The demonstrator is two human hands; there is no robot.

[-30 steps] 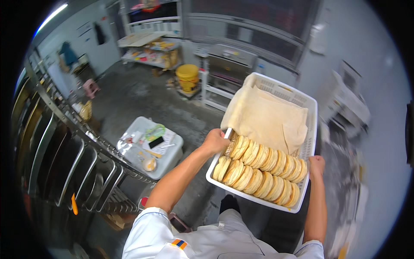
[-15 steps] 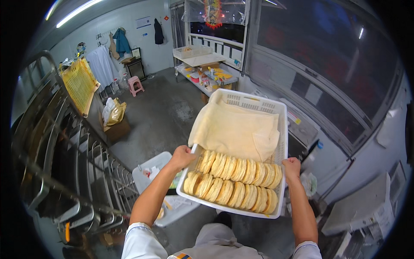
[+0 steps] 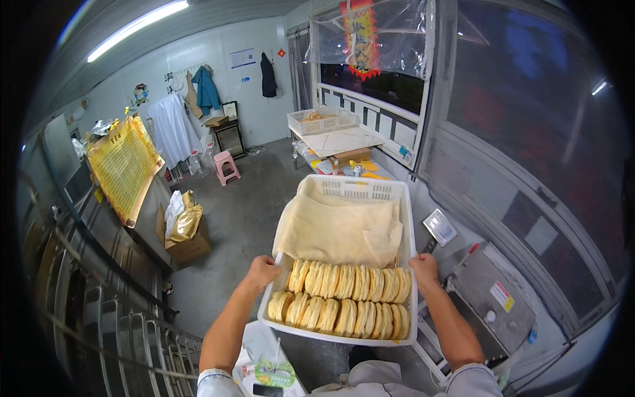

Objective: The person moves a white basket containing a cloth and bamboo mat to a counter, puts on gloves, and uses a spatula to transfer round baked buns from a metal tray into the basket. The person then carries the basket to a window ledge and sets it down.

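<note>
Between my two hands I carry a white plastic crate (image 3: pixel 401 190), held above the floor and in front of my body. My left hand (image 3: pixel 265 270) is closed round its left rim; my right hand (image 3: pixel 423 266) grips the right rim. Two rows of round, flat, layered breads (image 3: pixel 344 316) stand on edge in the near half of the crate. A cream-coloured cloth (image 3: pixel 337 225) is spread over the far half and hangs over the left rim. What lies beneath the cloth is hidden.
Ahead stands a table with a board (image 3: pixel 340 141) and another white crate (image 3: pixel 322 122). Metal racks (image 3: pixel 126 331) line the left. A steel appliance (image 3: pixel 495 301) is at the right. A cardboard box (image 3: pixel 188 248) and a pink stool (image 3: pixel 227 168) stand on the floor.
The view has shifted forward, bringing the far table and stool closer. I still hold the crate by both sides, and it sits slightly lower and further left in view.
</note>
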